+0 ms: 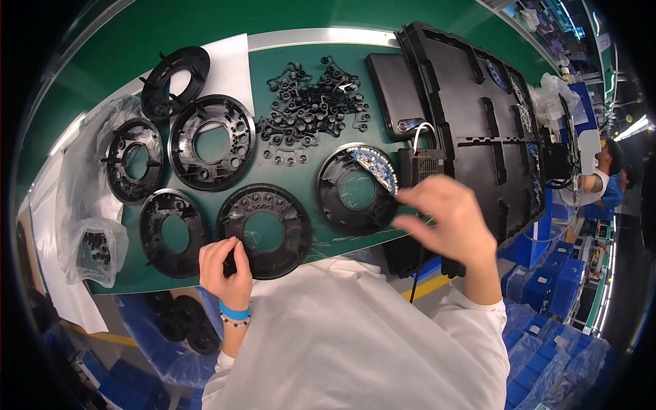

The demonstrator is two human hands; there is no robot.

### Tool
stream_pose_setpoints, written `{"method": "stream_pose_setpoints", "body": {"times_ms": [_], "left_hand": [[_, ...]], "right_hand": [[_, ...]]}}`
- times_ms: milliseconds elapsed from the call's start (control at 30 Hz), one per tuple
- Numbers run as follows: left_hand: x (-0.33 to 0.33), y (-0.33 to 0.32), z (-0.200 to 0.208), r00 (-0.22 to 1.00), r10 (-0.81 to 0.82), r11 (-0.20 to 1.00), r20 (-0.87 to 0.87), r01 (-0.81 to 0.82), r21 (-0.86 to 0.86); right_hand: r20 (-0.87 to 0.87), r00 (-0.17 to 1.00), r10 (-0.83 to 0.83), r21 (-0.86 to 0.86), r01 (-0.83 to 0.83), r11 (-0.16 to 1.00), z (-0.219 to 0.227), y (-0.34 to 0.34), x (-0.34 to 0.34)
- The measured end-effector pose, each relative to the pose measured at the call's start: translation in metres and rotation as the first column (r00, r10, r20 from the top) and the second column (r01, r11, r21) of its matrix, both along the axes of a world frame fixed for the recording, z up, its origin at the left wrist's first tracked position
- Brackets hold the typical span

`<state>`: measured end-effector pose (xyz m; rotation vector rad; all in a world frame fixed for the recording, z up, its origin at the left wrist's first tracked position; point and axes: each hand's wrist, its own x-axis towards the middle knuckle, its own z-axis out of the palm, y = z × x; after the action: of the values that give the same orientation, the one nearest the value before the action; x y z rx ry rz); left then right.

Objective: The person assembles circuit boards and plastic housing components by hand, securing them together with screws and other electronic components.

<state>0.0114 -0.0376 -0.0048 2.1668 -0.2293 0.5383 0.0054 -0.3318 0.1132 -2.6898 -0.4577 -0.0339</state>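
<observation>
My left hand (227, 273) is closed at the near left rim of a black plastic ring-shaped housing (295, 236), its fingertips on the edge. This housing lies flat, with several small clear-looking lenses along its far inner side. To its right is another black ring housing (335, 205), bearing a curved circuit board (374, 167) with small yellow lights along its outer edge. Close to the near end of that board hovers my right hand (447, 219), slightly blurred, thumb and fingers apart with nothing visible between them.
More black ring housings (212, 142) lie at the left on the green table (321, 254). A pile of black linked lens strips (307, 109) sits at the far middle. Right of it are a black box (396, 92), a small device with a white cable (422, 164) and a large black tray (471, 89).
</observation>
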Motion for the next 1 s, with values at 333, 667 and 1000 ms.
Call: {"method": "stream_pose_setpoints", "body": {"times_ms": [333,667,1000], "left_hand": [[0.001,0.001,0.001,1.0,-0.016,1.0,0.02,0.016,-0.009],[0.001,0.002,0.001,0.998,-0.027,0.999,0.05,0.029,-0.044],[0.004,0.002,0.002,0.998,-0.05,0.997,0.049,0.053,-0.05]], "right_hand": [[-0.149,0.989,0.006,-0.046,-0.013,0.999,-0.045,0.025,-0.01],[-0.027,1.0,0.007,-0.09,-0.01,0.996,-0.025,0.028,-0.002],[0.161,0.986,0.033,-0.139,-0.011,0.99,0.04,0.029,0.043]]}}
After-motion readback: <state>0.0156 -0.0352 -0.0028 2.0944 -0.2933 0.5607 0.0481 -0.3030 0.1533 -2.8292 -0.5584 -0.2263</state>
